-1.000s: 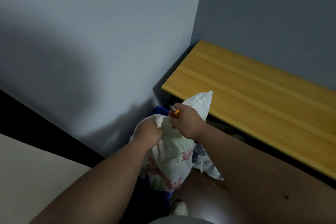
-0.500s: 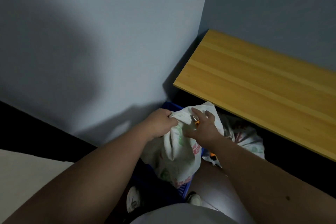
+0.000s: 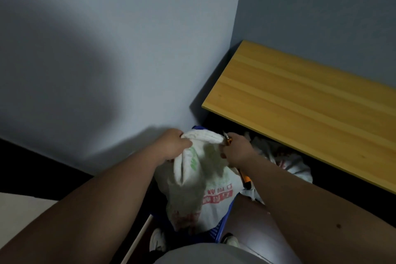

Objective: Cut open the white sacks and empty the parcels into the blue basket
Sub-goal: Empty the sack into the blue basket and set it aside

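Both of your hands are on the gathered neck of one white sack [image 3: 199,180]: your left hand [image 3: 171,146] is closed in a fist around the bunched fabric at the left end of the rolled top, and your right hand [image 3: 237,150] pinches the right end while its fingers are also wrapped around an orange-handled cutter [image 3: 227,138], whose tip pokes out just above your knuckles. Between the two grips the top edge is pulled into a thick, taut roll. Judging by the way the cloth folds and sags below your fists, the sack is soft woven material that gives no stiffness of its own, so hold it at the bunched neck, where the folds give purchase, and keep it stretched so the blade meets tight fabric, not slack. It looks bulky enough to pull down on your grip; how heavy the parcels inside are, you cannot tell from here. The sack is white with green print near the top and red lettering lower down, and it stands in the blue basket [image 3: 222,224] between your legs. More crumpled white sacks [image 3: 293,167] lie to the right, under the edge of the wooden bench [image 3: 300,103]
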